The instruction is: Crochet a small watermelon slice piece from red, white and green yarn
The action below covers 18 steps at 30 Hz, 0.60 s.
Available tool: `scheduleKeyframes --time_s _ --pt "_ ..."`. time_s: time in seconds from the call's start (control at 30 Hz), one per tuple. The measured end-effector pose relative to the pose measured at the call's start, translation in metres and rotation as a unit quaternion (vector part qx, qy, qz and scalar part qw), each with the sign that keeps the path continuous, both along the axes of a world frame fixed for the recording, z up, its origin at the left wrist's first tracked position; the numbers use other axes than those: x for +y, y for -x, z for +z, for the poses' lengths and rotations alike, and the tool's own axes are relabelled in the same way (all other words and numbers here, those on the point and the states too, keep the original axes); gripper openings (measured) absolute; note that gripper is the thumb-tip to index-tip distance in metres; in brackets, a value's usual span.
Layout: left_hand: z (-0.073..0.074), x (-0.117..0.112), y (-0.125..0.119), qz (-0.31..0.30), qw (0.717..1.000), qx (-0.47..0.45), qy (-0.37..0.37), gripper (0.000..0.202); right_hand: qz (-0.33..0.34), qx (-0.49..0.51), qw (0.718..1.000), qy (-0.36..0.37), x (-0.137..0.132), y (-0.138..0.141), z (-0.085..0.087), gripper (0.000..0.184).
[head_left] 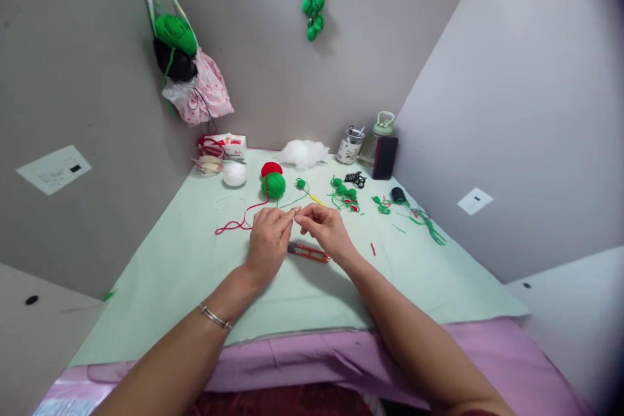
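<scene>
My left hand (269,234) and my right hand (324,226) meet over the middle of the table, fingertips pinched together. A thin bit of green yarn (294,212) shows between them; most of it is hidden by the fingers. Below the hands lie red-handled thread snips (312,253). Just beyond them are a yellow-handled crochet hook (316,199) and a small green crocheted piece (301,184) with a strand trailing from it. Behind my left hand sit a green yarn ball (273,186) and a red yarn ball (272,169), whose red strand loops leftward on the cloth.
White stuffing (305,154), a white yarn ball (234,174) and a pen cup (350,147) stand farther back. Green crocheted pieces (345,192) and yarn scraps (431,227) lie to the right. A phone (385,158) leans against a bottle (369,146). Walls enclose the table.
</scene>
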<state>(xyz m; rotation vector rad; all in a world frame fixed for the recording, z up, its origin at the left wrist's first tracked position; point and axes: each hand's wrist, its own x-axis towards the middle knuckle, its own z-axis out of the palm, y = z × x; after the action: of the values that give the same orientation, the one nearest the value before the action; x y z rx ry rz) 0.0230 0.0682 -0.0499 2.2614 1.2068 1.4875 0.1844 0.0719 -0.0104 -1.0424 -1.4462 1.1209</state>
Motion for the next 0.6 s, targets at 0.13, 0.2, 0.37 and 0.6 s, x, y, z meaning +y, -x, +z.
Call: scheduleKeyframes --time_s 0.13,0.2,0.37,0.6 --pt "-0.001 0.001 0.000 0.007 1.000 0.015 -0.011 0.037 0.001 -0.003 1.000 -0.002 0.001 0.000 -0.003 0.038" --pt "-0.002 0.001 0.000 0.011 1.000 0.022 -0.018 0.036 0.001 -0.006 1.000 -0.003 0.002 0.001 -0.004 0.038" --pt "-0.006 0.001 -0.001 0.020 0.998 0.045 -0.029 0.036 0.001 -0.015 1.000 -0.001 0.005 0.001 -0.007 0.040" --pt "-0.013 0.003 -0.003 0.037 0.995 0.083 -0.032 0.039 -0.006 -0.030 0.999 0.009 0.012 -0.003 -0.012 0.042"
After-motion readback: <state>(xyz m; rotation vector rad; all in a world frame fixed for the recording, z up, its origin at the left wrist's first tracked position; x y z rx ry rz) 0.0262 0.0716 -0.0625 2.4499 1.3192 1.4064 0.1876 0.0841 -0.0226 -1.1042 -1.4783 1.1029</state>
